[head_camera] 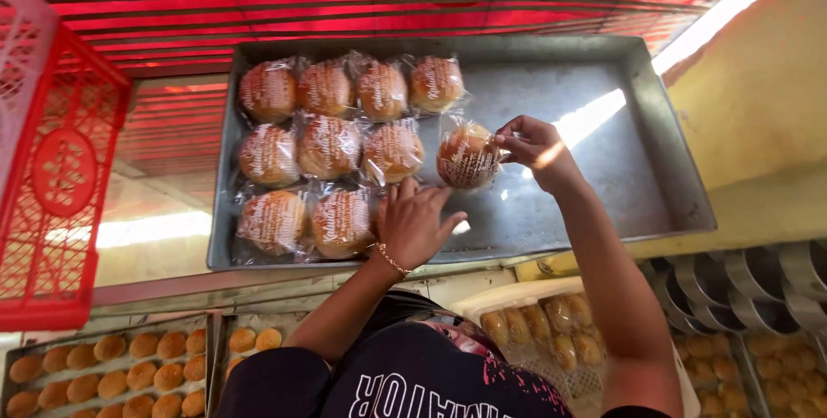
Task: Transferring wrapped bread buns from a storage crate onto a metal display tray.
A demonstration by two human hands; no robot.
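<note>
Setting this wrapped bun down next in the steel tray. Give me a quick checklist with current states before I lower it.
1. Grip on the bun: right hand pinches the wrapper edge of the held wrapped bun - ok.
2. Landing spot: bare metal of the steel tray right of the second row is open - ok.
3. Left hand out of the way: it rests on a bun in the bottom row, below the landing spot - ok.
4. Placed wrapped buns sit in even rows - ok.
5. Wrapper sealed: cannot tell.
6. Tray seated steadily on its support: cannot tell.
</note>
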